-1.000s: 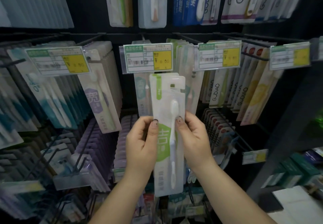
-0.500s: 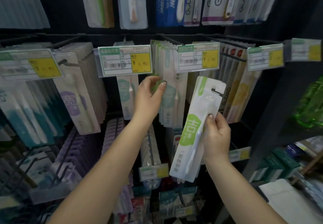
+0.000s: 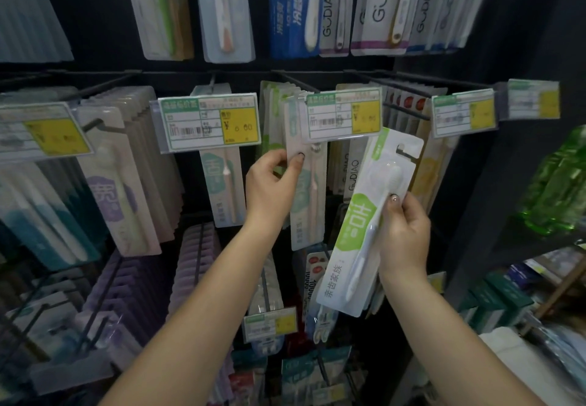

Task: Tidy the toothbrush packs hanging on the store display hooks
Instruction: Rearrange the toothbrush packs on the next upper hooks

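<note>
My right hand [image 3: 402, 231] grips a white and green toothbrush pack [image 3: 358, 234] by its right edge, thumb on the front. The pack tilts to the right, off any hook, its hang hole near the top right. My left hand [image 3: 272, 183] pinches the front pack of a hanging green and white stack [image 3: 306, 196] on the middle hook, just under a price tag [image 3: 344, 115]. A lone pack [image 3: 223, 183] hangs on the hook to the left, behind another price tag [image 3: 209, 123].
Rows of other toothbrush packs hang on black hooks: purple and teal ones [image 3: 111, 183] at left, GUDIAO packs [image 3: 380, 6] above and right. Lower hooks [image 3: 269, 297] hold more packs. A dark shelf post [image 3: 475, 183] stands at right, with green bottles [image 3: 558, 180] beyond.
Earlier both hands held the green pack in front of the middle tag. My right hand has carried it right and tilted it; my left hand let go and reached up to the hanging stack.
</note>
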### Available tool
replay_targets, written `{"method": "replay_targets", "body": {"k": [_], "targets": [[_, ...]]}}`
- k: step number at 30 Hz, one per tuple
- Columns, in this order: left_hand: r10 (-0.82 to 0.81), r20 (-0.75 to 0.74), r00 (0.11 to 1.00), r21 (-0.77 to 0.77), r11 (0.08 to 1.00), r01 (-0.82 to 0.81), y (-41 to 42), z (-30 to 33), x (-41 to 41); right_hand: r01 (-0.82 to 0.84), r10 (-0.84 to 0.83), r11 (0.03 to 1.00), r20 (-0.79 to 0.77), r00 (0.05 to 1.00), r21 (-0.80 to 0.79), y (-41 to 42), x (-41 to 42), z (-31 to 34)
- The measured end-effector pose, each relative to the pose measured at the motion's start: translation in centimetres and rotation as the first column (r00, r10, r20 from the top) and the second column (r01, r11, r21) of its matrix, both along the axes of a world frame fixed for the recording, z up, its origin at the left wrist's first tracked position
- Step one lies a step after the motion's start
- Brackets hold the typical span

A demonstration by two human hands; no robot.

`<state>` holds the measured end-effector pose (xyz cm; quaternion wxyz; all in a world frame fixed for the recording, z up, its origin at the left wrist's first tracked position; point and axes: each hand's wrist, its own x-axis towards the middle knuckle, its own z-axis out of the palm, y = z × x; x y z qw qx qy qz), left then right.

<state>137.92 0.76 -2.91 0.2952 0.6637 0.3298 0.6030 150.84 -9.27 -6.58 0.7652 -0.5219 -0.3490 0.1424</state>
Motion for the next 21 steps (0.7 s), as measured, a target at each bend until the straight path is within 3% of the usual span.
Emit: {"method": "replay_targets", "body": {"k": [13, 21], "targets": [[-0.189, 0.205, 0.960, -0.100, 0.972, 0.213, -5.1, 1.8, -1.9, 0.052, -0.054, 0.998, 0.061, 0.997, 0.035, 0.3, 0.8, 1.0], [-0.317, 0.275, 0.908, -0.073, 0.934, 0.349, -7.1, 2.3, -2.7, 0.047, -0.049, 0.999, 0.123, 0.991, 0.019, 0.7, 0.7, 0.7]]}}
